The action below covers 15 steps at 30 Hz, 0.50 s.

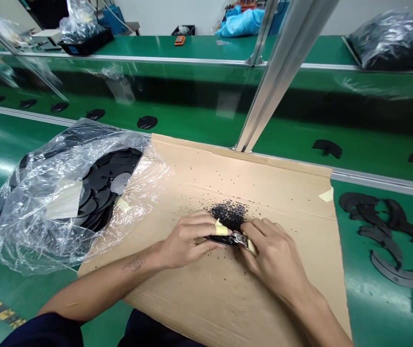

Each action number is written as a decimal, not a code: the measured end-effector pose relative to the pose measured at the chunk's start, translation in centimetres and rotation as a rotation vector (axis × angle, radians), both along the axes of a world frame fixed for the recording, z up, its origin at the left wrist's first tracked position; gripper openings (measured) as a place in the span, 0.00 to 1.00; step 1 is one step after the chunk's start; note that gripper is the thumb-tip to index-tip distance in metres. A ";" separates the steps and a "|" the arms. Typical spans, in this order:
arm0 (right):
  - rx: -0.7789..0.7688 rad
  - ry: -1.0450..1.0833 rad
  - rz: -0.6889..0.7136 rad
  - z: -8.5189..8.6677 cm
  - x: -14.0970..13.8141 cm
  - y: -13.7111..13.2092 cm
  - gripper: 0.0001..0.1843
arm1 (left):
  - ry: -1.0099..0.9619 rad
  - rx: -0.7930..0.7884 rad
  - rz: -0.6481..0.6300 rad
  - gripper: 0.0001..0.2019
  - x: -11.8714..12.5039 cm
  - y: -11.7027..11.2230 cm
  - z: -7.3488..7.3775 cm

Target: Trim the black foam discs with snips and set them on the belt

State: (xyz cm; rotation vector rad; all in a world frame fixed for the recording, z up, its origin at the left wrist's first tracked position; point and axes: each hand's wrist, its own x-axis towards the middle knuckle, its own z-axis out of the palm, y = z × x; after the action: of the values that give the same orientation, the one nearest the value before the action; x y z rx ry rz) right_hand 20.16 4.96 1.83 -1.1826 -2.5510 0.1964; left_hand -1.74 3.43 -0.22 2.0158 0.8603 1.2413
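My left hand [188, 239] is closed on a thin black plastic part [220, 239], with yellow tape [221, 228] around a fingertip. Cutting pliers [240, 238] with pale handles sit in my closed right hand [274, 250], and their metal jaws meet the right end of the black part. Just behind both hands, a heap of tiny black scraps [228, 212] lies on a brown cardboard sheet [206, 299]. To the left, an open clear plastic bag [29, 212] holds many black discs [99, 180].
Curved black parts [387, 236] lie right of the cardboard. Behind it runs a green conveyor belt [192, 118] carrying black parts, with a slanting aluminium post [282, 67] in front. A filled bag [397, 38] and an orange device [179, 40] rest on the upper shelf.
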 end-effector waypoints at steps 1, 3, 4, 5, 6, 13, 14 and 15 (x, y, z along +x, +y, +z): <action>0.002 -0.004 0.005 0.0 0.0 0.0 0.05 | 0.005 0.001 -0.009 0.10 0.0 0.0 0.0; 0.013 -0.003 0.017 0.2 0.0 0.0 0.07 | 0.023 -0.003 -0.028 0.10 -0.1 0.0 0.0; 0.023 -0.001 0.021 0.2 0.0 0.0 0.08 | 0.031 -0.005 -0.037 0.10 -0.2 0.0 0.0; 0.034 0.001 0.020 0.3 -0.1 0.0 0.09 | 0.037 -0.008 -0.044 0.10 -0.2 0.0 0.0; 0.043 0.000 0.017 0.3 -0.1 0.0 0.10 | 0.038 -0.009 -0.048 0.10 -0.2 0.0 0.0; 0.059 -0.047 0.011 0.0 0.2 -0.1 0.13 | 0.063 0.001 -0.035 0.09 -0.1 0.1 0.1; 0.076 -0.050 -0.003 0.0 0.2 -0.1 0.13 | 0.074 -0.003 -0.031 0.10 -0.2 0.1 0.2; 0.099 -0.053 -0.021 0.0 0.3 -0.1 0.13 | 0.089 -0.007 -0.023 0.10 -0.3 0.1 0.3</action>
State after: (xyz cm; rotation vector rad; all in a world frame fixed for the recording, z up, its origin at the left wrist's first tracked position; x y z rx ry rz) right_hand 20.45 4.82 1.80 -1.1914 -2.5601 0.0338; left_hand -1.99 3.51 0.11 2.0831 0.8792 1.1423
